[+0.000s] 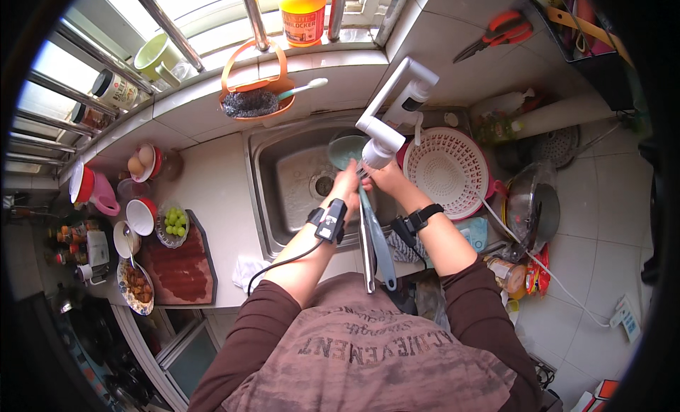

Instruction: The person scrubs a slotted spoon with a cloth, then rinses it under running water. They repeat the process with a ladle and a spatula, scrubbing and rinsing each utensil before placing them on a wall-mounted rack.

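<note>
At the white faucet (pixel 382 146) over the steel sink (pixel 280 185), my left hand (pixel 346 179) and my right hand (pixel 384 175) are closed around long kitchen utensils, just under the spout. A silver handle (pixel 367 267) and a blue-grey handle (pixel 380 245) reach down toward my body; their upper ends are partly hidden by my fingers and the faucet. A pale teal round item (pixel 342 151), too hidden to name, lies behind my hands. A white colander (pixel 446 170) with a pink rim stands right of my right hand.
A red-brown board (pixel 173 274), bowls (pixel 142 217), grapes (pixel 176 221) and eggs (pixel 142 160) crowd the left counter. An orange caddy (pixel 255 104) hangs behind the sink. Pans (pixel 538 206) stand at right; a white cable (pixel 524 249) runs past them. Scissors (pixel 499 33) are on the wall.
</note>
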Action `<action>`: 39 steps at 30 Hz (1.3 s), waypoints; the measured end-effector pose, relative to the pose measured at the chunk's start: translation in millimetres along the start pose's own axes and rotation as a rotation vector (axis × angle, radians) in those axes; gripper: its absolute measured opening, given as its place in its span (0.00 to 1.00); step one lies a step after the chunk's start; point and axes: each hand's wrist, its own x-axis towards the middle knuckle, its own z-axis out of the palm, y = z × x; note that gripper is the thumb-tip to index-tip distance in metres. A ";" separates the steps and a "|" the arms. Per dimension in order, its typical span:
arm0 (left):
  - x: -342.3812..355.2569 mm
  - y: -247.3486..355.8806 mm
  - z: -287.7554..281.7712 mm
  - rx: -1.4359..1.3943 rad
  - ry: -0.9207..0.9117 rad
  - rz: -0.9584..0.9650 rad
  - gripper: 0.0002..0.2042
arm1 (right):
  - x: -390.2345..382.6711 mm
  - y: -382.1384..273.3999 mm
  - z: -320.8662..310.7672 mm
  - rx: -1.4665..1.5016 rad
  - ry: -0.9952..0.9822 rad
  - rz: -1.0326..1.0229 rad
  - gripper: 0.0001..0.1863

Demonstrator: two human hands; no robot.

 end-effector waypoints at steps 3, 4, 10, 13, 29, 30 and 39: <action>4.7 12.2 -2.6 -0.083 -0.042 0.135 0.16 | -4.4 -25.5 0.0 0.227 -0.137 0.290 0.16; 2.8 13.7 -2.4 -0.004 -0.076 0.157 0.17 | -10.1 -38.1 -3.5 0.370 -0.205 0.489 0.15; -15.2 18.5 35.8 0.144 0.032 0.719 0.20 | -6.5 -89.9 5.3 0.421 -0.315 0.392 0.27; -26.1 29.0 53.8 0.148 0.005 0.800 0.14 | -8.6 -84.5 13.8 0.271 -0.301 0.344 0.26; -52.3 61.0 63.9 0.183 -0.125 1.018 0.16 | 3.8 -71.1 17.7 0.429 -0.374 0.151 0.18; -56.0 63.8 63.0 0.180 -0.169 0.998 0.16 | 2.5 -71.5 18.6 0.387 -0.382 0.096 0.19; -76.4 89.8 52.4 -0.041 -0.204 1.069 0.22 | -44.7 -31.2 -20.3 0.284 -0.421 0.505 0.26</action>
